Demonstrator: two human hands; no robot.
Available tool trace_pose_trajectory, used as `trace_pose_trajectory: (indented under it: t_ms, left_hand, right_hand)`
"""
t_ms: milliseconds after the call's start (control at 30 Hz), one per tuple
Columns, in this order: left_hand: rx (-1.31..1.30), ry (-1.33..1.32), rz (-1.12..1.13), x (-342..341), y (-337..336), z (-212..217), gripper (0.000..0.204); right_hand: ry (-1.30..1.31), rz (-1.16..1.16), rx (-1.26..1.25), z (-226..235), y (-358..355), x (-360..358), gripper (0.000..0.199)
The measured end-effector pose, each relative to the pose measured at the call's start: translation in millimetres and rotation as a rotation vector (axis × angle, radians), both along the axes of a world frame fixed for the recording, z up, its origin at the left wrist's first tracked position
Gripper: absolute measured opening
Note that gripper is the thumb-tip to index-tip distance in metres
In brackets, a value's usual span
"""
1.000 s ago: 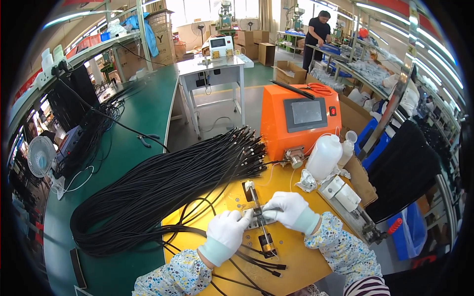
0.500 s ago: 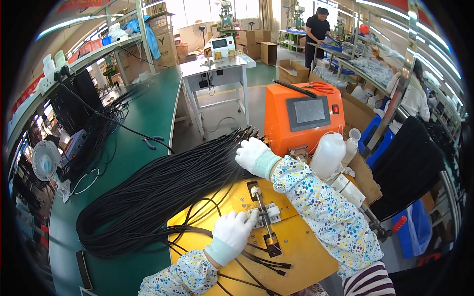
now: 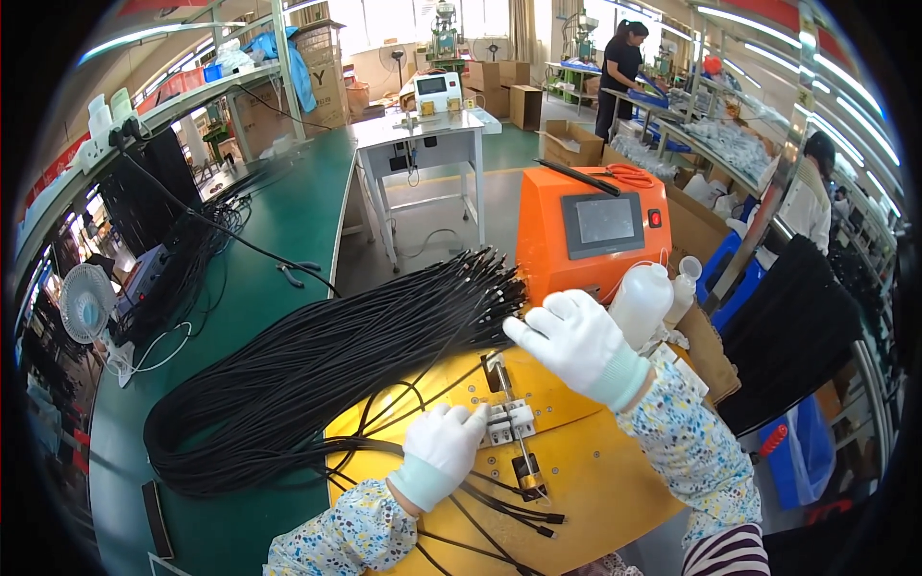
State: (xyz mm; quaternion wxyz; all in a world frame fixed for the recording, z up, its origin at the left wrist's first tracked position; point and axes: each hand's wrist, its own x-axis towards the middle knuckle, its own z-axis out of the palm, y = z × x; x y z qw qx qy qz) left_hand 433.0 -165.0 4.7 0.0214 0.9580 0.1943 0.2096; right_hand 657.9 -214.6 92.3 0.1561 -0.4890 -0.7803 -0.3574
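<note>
My left hand [image 3: 440, 449], in a white glove, is closed beside a small metal clamp fixture [image 3: 509, 422] on the yellow worktop; its index finger and thumb reach the fixture's left edge. What lies between its fingers is hidden. Up and to the right, my gloved right hand [image 3: 581, 348] hovers in front of the orange machine, fingers bent together; I cannot make out anything in them. A thick bundle of black cables [image 3: 317, 360] lies looped to the left, its plug ends [image 3: 490, 283] fanned out near that hand. Several loose cable ends [image 3: 538, 523] pass under my left wrist.
The orange machine [image 3: 538, 230] with a screen carries a black tool and red-handled pliers [image 3: 629, 176]. White bottles [image 3: 642, 298] stand right of it. On the green bench [image 3: 288, 240] are pliers and a small fan [image 3: 86, 302]. A person [image 3: 622, 72] works far back.
My right hand has moved from the bundle's plug ends to the right and toward me, uncovering them. The left hand has shifted slightly left and down, still at the fixture.
</note>
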Motion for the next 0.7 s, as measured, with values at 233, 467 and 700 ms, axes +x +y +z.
trace_pose_trajectory:
  t_ms: [233,467,700]
  left_hand:
    - [-0.047,-0.102,0.003,-1,5,1,0.027]
    - [-0.420,0.011,-0.647,-17,-7,71,0.027]
    - [-0.449,-0.119,-0.109,-5,-15,33,0.022]
  right_hand:
    - [0.318,-0.123,-0.072,-24,-25,2,0.023]
    - [0.869,0.015,-0.494,-40,-55,-20,0.014]
    - [0.949,0.154,-0.624,-53,-61,-44,0.012]
